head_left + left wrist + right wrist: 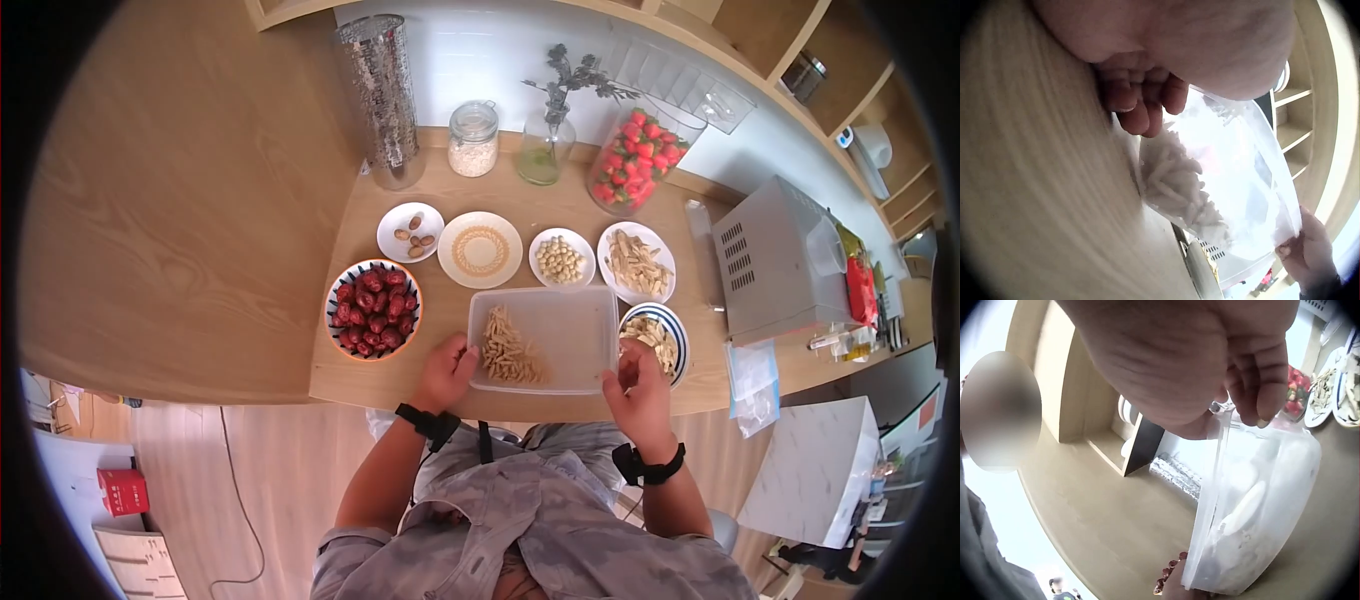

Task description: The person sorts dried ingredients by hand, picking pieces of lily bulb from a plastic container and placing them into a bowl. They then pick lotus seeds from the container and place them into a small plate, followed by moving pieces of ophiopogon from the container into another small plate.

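Observation:
A clear plastic container [580, 340] is between the two hands near the table's front edge, with thin pale-brown pieces [508, 352] heaped in its left part. My left hand [447, 374] grips the container's left side; in the left wrist view its curled fingers [1147, 106] lie against that side. At the right end my right hand [642, 392] holds the rim between thumb and fingers, as the right wrist view of the container [1260, 506] also shows. Just beyond the right hand is a blue-rimmed bowl [683, 350] of pale slices, partly covered by the container and hand.
A bowl of red dates [372, 310] stands left. Behind are plates with nuts [415, 241], a ring pattern [480, 249], pale round pieces [560, 257] and pale strips [638, 264]. Jars, vases and a strawberry container [637, 165] line the wall; a grey appliance [775, 270] stands right.

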Motion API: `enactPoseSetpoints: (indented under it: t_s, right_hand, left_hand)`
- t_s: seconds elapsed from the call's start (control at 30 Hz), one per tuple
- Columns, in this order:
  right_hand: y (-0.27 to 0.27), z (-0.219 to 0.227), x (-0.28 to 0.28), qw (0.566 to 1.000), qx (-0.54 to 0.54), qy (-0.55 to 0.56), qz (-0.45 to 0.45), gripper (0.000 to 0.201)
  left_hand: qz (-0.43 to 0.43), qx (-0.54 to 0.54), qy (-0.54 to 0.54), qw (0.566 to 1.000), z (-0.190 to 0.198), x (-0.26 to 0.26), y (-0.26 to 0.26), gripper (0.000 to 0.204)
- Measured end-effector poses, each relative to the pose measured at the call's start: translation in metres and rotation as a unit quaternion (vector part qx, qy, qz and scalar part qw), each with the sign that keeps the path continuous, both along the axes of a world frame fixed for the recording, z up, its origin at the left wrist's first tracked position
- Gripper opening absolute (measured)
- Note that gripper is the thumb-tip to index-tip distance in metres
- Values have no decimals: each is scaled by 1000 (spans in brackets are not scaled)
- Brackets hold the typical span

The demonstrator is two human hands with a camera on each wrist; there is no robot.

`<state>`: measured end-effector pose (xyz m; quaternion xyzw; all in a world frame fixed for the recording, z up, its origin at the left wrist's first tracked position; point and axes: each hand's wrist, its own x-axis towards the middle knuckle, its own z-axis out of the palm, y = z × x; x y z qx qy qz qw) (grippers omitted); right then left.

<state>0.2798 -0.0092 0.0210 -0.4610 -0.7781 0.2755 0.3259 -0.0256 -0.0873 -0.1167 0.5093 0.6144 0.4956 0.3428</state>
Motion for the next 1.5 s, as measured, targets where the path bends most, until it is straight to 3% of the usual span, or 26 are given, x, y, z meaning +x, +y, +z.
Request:
enactPoseSetpoints:
  t_s: [0.2,0.3,0.4,0.47,0.5,0.6,0.7,0.9,1.1,1.2,1.3,1.4,1.5]
  right_hand:
    - [8,-25,18,996,-63,-63,-2,39]
    - [15,-34,22,980,147,-132,29,37]
    - [16,-13,3,974,179,-139,13,35]
    - [16,-14,-11,995,-36,-72,52,35]
    - [17,-16,-20,986,-143,-35,73,36]
    - [30,-33,-51,960,-206,-109,155,43]
    - [40,-60,-80,940,-166,-211,211,55]
    - [35,-79,-128,924,-158,-225,267,72]
    - [43,-76,-137,901,-177,-199,343,53]
    - [49,-81,-127,916,-182,-176,311,37]
    - [58,-71,-120,905,-251,-183,289,28]
    - [59,-45,-121,873,-396,-176,224,28]
    - [67,-55,-110,855,-459,-106,218,28]
  left_hand:
    - [4,39,-88,995,5,8,0,21]
    - [0,8,-63,998,-6,8,0,21]
    - [-2,12,1,1000,-6,6,0,21]
    - [-3,39,13,999,7,8,0,21]
    - [-3,53,20,998,12,8,0,21]
    - [28,87,9,996,14,13,0,25]
    - [17,29,25,999,16,11,-1,28]
    - [-4,10,46,999,12,7,-1,29]
    - [5,69,39,997,21,7,1,30]
    - [16,80,47,996,19,8,1,29]
    - [9,74,44,996,17,6,0,29]
    - [12,87,26,996,10,7,1,31]
    - [-11,49,34,998,12,3,0,28]
